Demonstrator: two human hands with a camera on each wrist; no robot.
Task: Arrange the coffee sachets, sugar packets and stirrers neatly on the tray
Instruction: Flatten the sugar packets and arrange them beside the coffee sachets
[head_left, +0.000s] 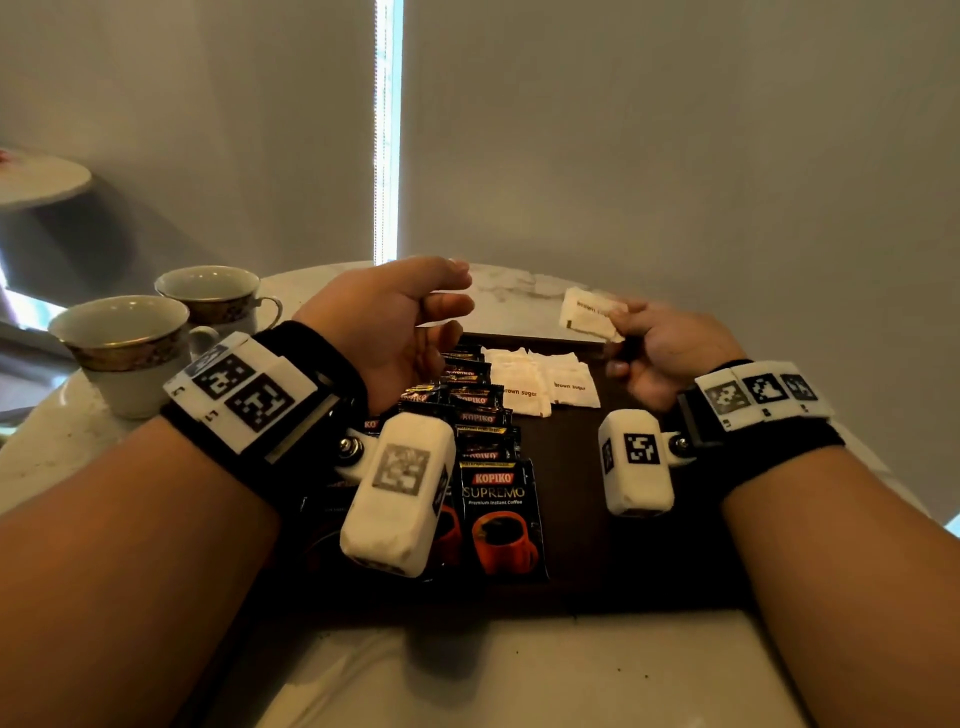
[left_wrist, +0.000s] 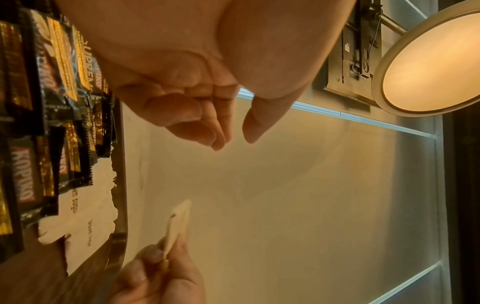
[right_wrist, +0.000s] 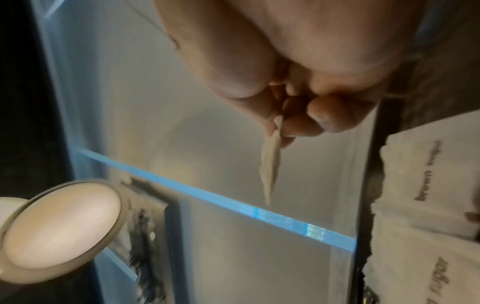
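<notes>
The right hand (head_left: 662, 353) is pinching a brown sugar packet (head_left: 589, 312) beyond the tray (head_left: 649, 545) — best lowering it flat beside the tray's sugar row (head_left: 540, 382); the left hand (head_left: 395, 322) is hovering loosely open, holding nothing.

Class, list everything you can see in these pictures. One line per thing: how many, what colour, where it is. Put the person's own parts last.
Tray: one, dark brown, on the table in front of the person.
Coffee sachets: several overlapping in a row, exact count unclear, black with red and gold print, left part of the tray.
Brown sugar packets: several overlapping, white, far middle of the tray.
Held sugar packet: one, white, above the tray's far right edge.
Cups: two, white with dark gold bands, on the table at left.
Table: one, pale marble, under the tray.
Ceiling lamp: one, round, warm white, overhead.
Stirrers: none visible.
Left hand: empty, relaxed, above the sachets.
Right hand: pinches the held sugar packet.
</notes>
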